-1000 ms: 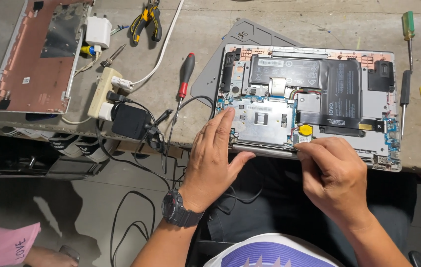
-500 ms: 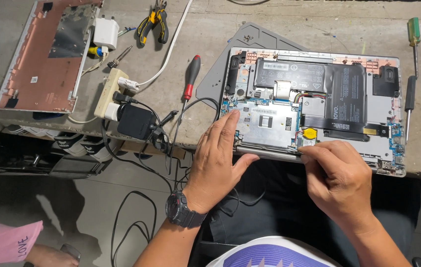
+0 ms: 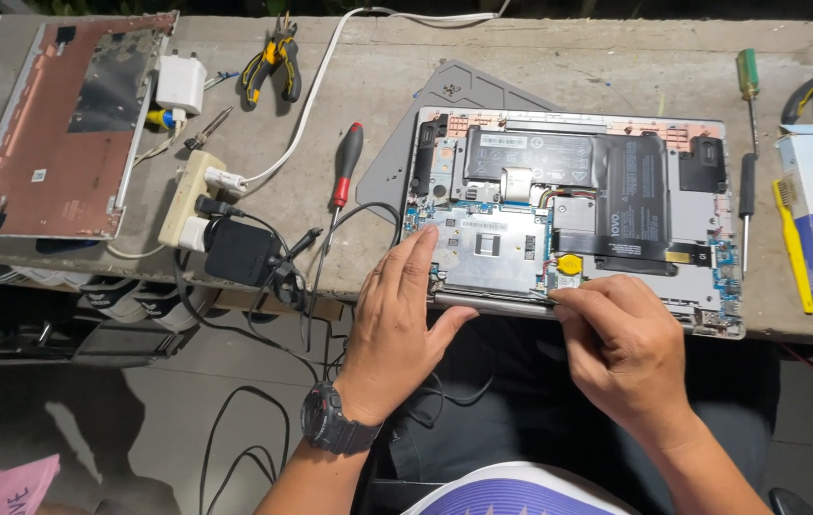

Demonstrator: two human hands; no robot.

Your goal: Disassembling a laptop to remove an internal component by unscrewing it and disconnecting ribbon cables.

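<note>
Laptop [image 3: 573, 224] lay opened on the workbench [image 3: 368, 95], its removed bottom cover [image 3: 53, 133] set well apart at far left, internals exposed. Left hand [image 3: 405, 310] rested flat and open on its near edge; right hand [image 3: 621, 348] pinched closed at the hinge strip [image 3: 492, 304], contents indiscernible.

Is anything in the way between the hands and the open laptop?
No, nothing visible is. The left hand already lies flat on the open laptop, fingers on its metal plate. The right hand touches the laptop's near edge beside the small yellow round cell. The red screwdriver lies off to the side.
</note>
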